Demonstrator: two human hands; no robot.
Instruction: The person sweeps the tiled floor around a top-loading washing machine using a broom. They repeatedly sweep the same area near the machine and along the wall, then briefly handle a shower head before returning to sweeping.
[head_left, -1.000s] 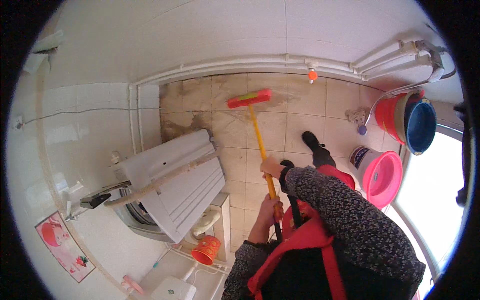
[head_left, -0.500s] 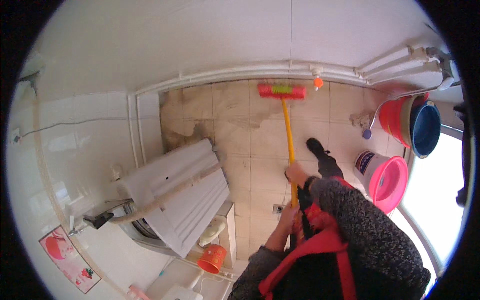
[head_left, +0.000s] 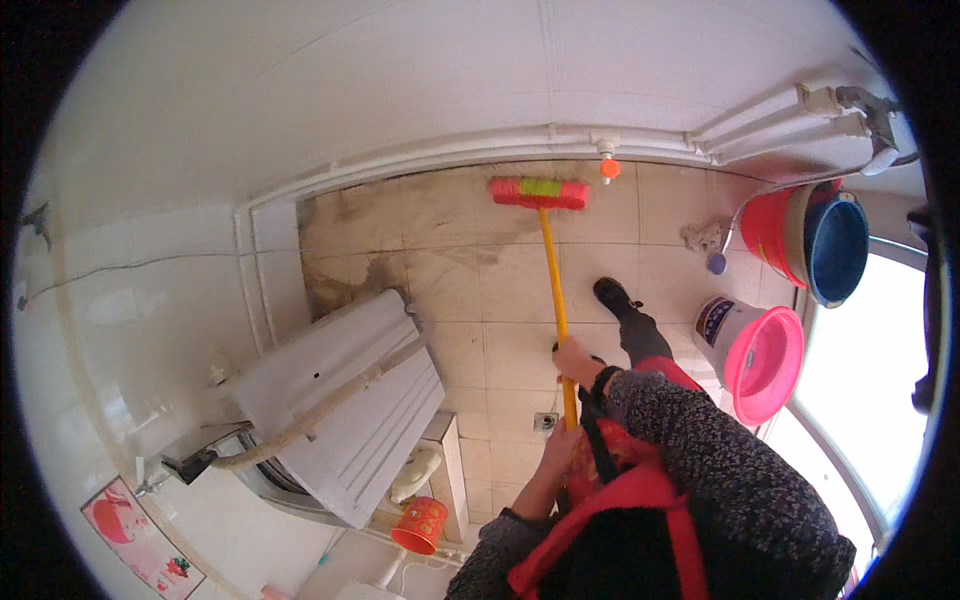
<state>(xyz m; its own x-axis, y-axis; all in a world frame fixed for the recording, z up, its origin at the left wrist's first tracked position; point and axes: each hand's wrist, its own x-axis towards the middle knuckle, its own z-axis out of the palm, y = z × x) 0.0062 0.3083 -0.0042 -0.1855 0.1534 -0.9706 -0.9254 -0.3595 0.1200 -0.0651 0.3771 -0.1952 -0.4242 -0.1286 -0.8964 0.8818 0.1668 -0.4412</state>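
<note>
A long-handled floor brush [head_left: 556, 285] with a yellow pole reaches forward from my body. Its wide red bristle head [head_left: 510, 191], yellow-green in the middle, rests on the beige tiles close to the far wall. My right hand [head_left: 576, 361], a dark band at its wrist, is closed around the pole about midway along. Lower down, nearer my body, my left hand [head_left: 561, 452] is wrapped around the same pole. Dark, dirty stains [head_left: 375, 275] mark the tiles left of the brush head.
White pipes with an orange-handled valve [head_left: 609, 170] run along the far wall. At right stand a pink-rimmed bucket [head_left: 750, 360] and red and blue buckets [head_left: 838, 250]. A grey-white ridged panel [head_left: 350, 400] leans at left, near an orange basket [head_left: 420, 525]. A floor drain [head_left: 545, 421] lies beside the pole.
The brush head has come slightly back from the far wall, and its bristles look less blurred. Both hands keep their hold on the pole. The whole view has shifted a little.
</note>
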